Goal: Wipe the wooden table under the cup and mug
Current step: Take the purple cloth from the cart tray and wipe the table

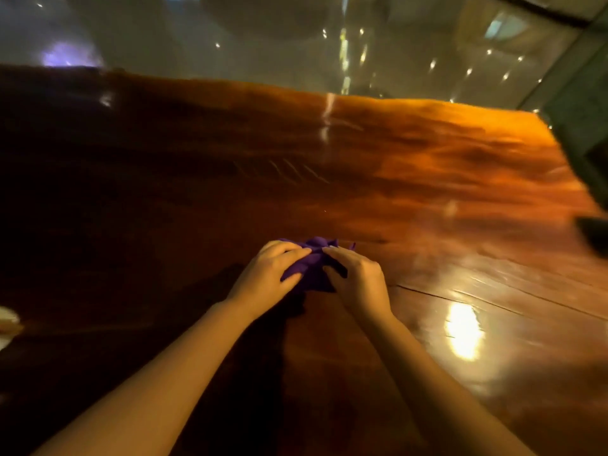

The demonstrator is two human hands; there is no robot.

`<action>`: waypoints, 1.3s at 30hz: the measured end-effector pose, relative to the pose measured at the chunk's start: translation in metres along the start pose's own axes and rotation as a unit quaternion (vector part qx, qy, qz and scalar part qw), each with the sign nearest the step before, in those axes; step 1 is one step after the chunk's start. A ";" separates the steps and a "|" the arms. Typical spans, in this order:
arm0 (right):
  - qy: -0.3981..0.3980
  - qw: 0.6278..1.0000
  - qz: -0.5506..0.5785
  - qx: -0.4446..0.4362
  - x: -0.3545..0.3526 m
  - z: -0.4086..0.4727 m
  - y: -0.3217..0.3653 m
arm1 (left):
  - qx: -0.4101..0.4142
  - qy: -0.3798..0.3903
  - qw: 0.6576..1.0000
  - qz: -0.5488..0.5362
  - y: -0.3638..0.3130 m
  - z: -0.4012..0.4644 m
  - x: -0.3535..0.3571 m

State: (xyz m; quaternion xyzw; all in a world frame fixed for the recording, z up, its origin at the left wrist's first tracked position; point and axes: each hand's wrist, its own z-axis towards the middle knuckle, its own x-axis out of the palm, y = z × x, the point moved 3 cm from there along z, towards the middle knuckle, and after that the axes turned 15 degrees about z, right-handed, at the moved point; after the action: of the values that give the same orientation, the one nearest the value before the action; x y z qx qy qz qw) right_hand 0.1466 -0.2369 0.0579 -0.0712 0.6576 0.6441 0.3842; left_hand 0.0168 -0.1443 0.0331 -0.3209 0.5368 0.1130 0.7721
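Note:
A crumpled purple cloth (314, 264) lies on the glossy wooden table (411, 166), near the middle of the view. My left hand (268, 274) grips its left side and my right hand (357, 281) grips its right side, fingers pinched into the fabric. Both forearms reach in from the bottom edge. No cup or mug can be made out; the frame is blurred by motion.
A dark blurred object (594, 233) sits at the table's right edge. Something pale (6, 324) shows at the far left edge. A bright lamp reflection (464, 330) shines on the table to the right. Beyond the far table edge is a grey reflective floor (263, 47).

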 end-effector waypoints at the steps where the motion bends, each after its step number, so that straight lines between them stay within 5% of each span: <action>1: -0.004 1.000 -0.004 -0.002 -0.002 0.003 -0.004 | 0.002 0.003 1.000 -0.002 0.000 0.005 0.003; 7: -0.031 0.997 -0.063 0.021 0.014 0.029 -0.079 | 0.043 0.061 0.997 0.023 0.022 0.036 0.069; 10: -0.031 0.994 -0.109 -0.007 0.023 0.029 -0.100 | 0.053 -0.007 0.994 0.094 0.057 0.031 0.065; 15: 0.171 0.931 -0.239 -0.218 0.050 0.047 -0.104 | -0.080 -0.005 0.972 0.221 0.162 0.026 0.038; 18: 0.291 0.891 -0.239 -0.253 0.067 0.064 -0.114 | -0.171 0.067 0.943 0.277 0.211 0.038 0.035; 21: 0.304 0.882 -0.238 -0.270 0.078 0.067 -0.119 | -0.222 0.103 0.926 0.287 0.232 0.050 0.046; 25: 0.244 0.917 -0.225 -0.219 0.085 0.065 -0.120 | -0.234 0.091 0.918 0.306 0.235 0.053 0.053; 30: 0.026 0.972 -0.234 0.022 0.092 0.102 -0.124 | -0.238 0.101 0.916 0.306 0.233 0.056 0.051; 35: -0.196 0.912 -0.217 0.286 0.088 0.176 -0.142 | -0.240 0.121 0.914 0.304 0.228 0.054 0.048; 39: -0.199 0.907 -0.205 0.308 0.078 0.254 -0.157 | -0.232 0.123 0.920 0.290 0.232 0.055 0.049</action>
State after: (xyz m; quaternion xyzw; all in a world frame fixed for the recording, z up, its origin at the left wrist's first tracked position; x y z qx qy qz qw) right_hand 0.2902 -0.0021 -0.0815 0.0473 0.7038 0.3175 0.6337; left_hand -0.0421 0.0600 -0.0862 -0.3332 0.6556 0.4129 0.5373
